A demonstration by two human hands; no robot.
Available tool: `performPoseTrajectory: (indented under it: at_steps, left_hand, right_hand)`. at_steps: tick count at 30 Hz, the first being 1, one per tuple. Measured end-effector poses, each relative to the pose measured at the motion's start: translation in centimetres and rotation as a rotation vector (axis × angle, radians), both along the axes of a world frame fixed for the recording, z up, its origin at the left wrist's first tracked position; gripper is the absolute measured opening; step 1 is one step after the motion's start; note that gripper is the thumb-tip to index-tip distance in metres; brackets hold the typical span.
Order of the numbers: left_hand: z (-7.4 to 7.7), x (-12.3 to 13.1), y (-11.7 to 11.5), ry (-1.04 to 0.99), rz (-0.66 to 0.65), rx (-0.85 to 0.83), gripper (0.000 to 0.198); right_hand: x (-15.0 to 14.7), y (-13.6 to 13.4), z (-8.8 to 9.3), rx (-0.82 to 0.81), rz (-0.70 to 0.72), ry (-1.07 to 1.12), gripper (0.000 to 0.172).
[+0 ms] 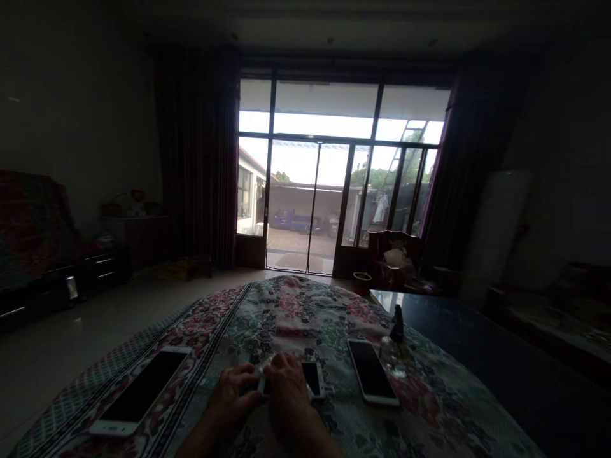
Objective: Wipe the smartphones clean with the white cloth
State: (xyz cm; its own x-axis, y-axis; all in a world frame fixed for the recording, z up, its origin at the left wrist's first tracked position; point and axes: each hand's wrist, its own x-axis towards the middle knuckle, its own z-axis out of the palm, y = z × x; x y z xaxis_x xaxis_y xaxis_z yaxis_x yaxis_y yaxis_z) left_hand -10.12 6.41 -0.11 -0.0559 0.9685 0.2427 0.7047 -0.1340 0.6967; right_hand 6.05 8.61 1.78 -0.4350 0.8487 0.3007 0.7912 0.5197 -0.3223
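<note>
A white-framed smartphone lies sideways on the floral tablecloth, its dark screen partly covered by my hands. My left hand grips the phone's left end between thumb and fingers. Over the middle of the screen, my right hand presses down with bent fingers. Bits of a white wipe or cloth show at the edges of that hand; most of it is hidden underneath. To the left lies a larger white smartphone, screen up. Another white smartphone rests to the right, beside a clear spray bottle with a black trigger.
The patterned tablecloth covers the table under my hands. A dark glossy surface adjoins at the right. Beyond stand a wooden chair and a glass door facing a bright yard. The room is dim.
</note>
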Motion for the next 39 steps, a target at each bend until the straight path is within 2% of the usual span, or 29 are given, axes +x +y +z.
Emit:
performPoseTrajectory:
  at_steps: [7,14,18,23,27,31,34,39]
  left_hand:
    - [-2.1,-0.6,0.9,0.000,0.029,0.059,0.025]
    - [-2.4,-1.0,1.2,0.056,-0.020,0.078,0.030]
    - [-3.0,-1.4,1.6,0.102,-0.041,0.131,0.034]
    - [-3.8,-2.1,2.3,0.140,-0.083,0.157,0.032]
    - [-4.1,-2.5,2.8,0.140,-0.106,0.143,0.035]
    - [-4.3,-2.7,3.1,0.124,-0.107,0.139,0.038]
    - [-4.1,-2.5,3.0,0.111,-0.108,0.130,0.039]
    - [-3.2,-2.0,2.3,0.090,-0.120,0.161,0.039]
  right_hand:
    - [1.4,-2.8,-0.9,0.007,0.016,-0.034,0.024]
    - [1.7,-3.3,-1.8,0.017,0.027,0.034,0.025]
    - [1.7,-3.3,-2.0,0.031,0.012,0.079,0.021]
    - [3.2,-3.2,-1.3,0.024,-0.142,0.121,0.017]
    - [5.4,-3.1,-0.7,0.022,-0.296,0.160,0.024]
    - [6.7,-3.3,-0.9,0.038,-0.399,0.218,0.032]
    - [6.5,-3.3,-1.3,0.045,-0.386,0.221,0.031]
    - [4.4,-2.7,-2.1,0.070,-0.254,0.117,0.017]
